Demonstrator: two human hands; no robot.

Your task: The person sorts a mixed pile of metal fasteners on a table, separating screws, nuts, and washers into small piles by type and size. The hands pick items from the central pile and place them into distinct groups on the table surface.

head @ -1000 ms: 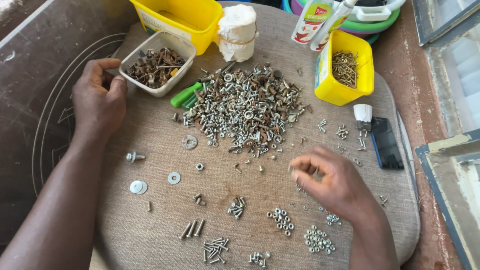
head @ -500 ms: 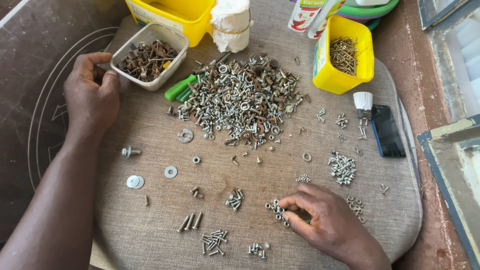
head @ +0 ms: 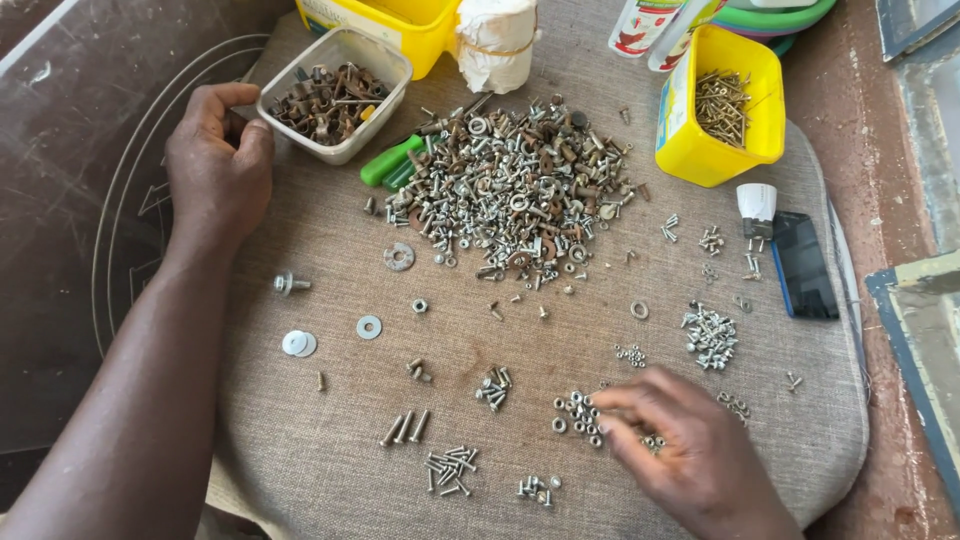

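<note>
A big heap of mixed screws, nuts and washers [head: 515, 190] lies on a round cloth-covered board [head: 330, 450]. Small sorted groups dot its near half: nuts [head: 575, 415], short screws [head: 452, 468], a shiny cluster [head: 710, 335]. My right hand [head: 690, 455] hovers low at the near edge, fingertips touching the group of nuts; whether it pinches one is hidden. My left hand [head: 215, 165] rests at the far left, thumb against the rim of a clear tub [head: 385, 60] full of rusty hardware.
A yellow tub of screws [head: 700, 155] stands at the far right, a dark phone [head: 803, 265] and a small white cap [head: 757, 200] beside it. A green-handled tool [head: 390, 162], a white roll [head: 497, 40] and another yellow tub [head: 425, 35] sit behind the heap.
My right hand has drawn back from the middle of the board to the near edge and then slid left onto the nut group. My left hand stays by the clear tub.
</note>
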